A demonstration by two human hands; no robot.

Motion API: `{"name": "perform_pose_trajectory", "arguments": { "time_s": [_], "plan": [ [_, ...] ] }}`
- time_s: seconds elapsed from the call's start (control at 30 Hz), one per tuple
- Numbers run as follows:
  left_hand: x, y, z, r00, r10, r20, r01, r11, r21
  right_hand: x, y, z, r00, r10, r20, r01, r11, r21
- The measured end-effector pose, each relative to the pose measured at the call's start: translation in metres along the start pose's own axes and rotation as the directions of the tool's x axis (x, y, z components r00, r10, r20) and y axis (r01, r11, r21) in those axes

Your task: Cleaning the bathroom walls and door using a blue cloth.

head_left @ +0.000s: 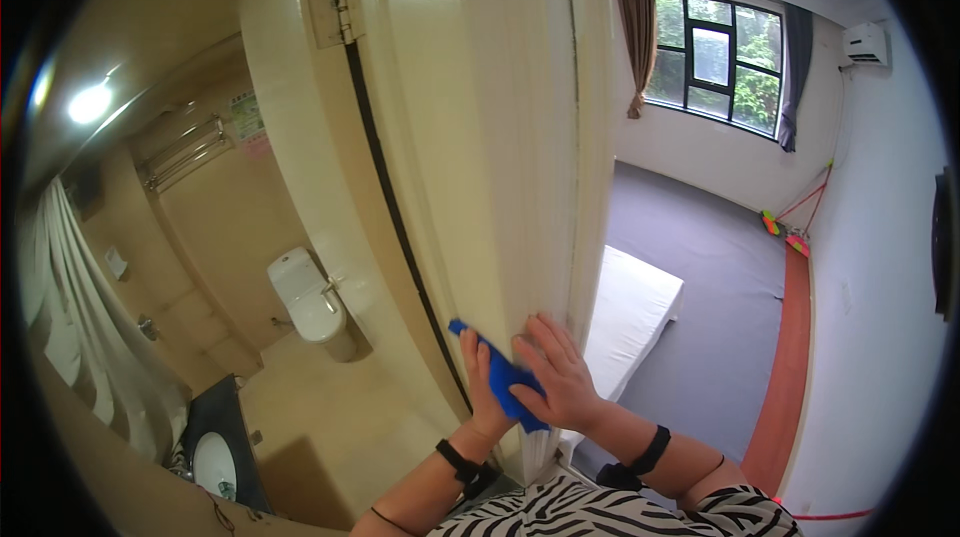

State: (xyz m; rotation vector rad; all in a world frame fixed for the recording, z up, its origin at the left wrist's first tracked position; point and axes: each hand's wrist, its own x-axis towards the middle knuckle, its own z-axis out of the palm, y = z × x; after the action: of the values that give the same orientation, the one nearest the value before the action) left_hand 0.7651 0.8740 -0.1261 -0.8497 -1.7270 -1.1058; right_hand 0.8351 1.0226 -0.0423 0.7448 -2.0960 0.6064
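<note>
A blue cloth (511, 385) lies slantwise against the cream door frame (480, 184), low down in front of me. My left hand (486, 385) has hold of it, and its top corner sticks out past the fingertips. On the frame's right-hand side is my right hand (561, 378), its fingers stretched upward along the surface. The right thumb rests over the cloth's lower part; whether that hand grips it is unclear. Slight blur covers the right fingertips. Each wrist wears a black strap.
Left of the frame, a door (300, 132) on a metal hinge (339, 4) opens by a bathroom with a toilet (319, 304), washbasin (214, 462) and pale curtain (97, 327). To the right are a white-covered low platform (634, 304), grey flooring (697, 357) and a window (712, 57).
</note>
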Motion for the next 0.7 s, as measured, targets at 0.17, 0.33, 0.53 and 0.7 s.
{"name": "perform_pose_trajectory", "arguments": {
  "time_s": [0.17, 0.33, 0.53, 0.7],
  "plan": [
    [0.133, 0.012, -0.019, 0.976, 0.059, -0.211, -0.065, 0.998, -0.021, -0.001, -0.005, -0.003, 0.998, 0.056, -0.019, -0.056, 0.998, 0.004],
    [0.184, -0.029, -0.037, 0.956, -0.034, -0.293, -0.042, 0.968, -0.249, 0.002, -0.009, 0.003, 0.999, 0.049, -0.006, -0.049, 0.998, -0.024],
    [0.061, -0.044, -0.013, 0.951, -0.256, -0.174, 0.219, 0.954, -0.204, -0.002, -0.005, 0.003, 0.998, 0.065, -0.02, -0.066, 0.997, -0.04],
    [-0.1, -0.055, -0.009, 0.868, -0.491, 0.073, 0.488, 0.871, 0.052, -0.003, -0.001, 0.01, 0.999, 0.022, -0.049, -0.025, 0.998, -0.06]
  ]
}}
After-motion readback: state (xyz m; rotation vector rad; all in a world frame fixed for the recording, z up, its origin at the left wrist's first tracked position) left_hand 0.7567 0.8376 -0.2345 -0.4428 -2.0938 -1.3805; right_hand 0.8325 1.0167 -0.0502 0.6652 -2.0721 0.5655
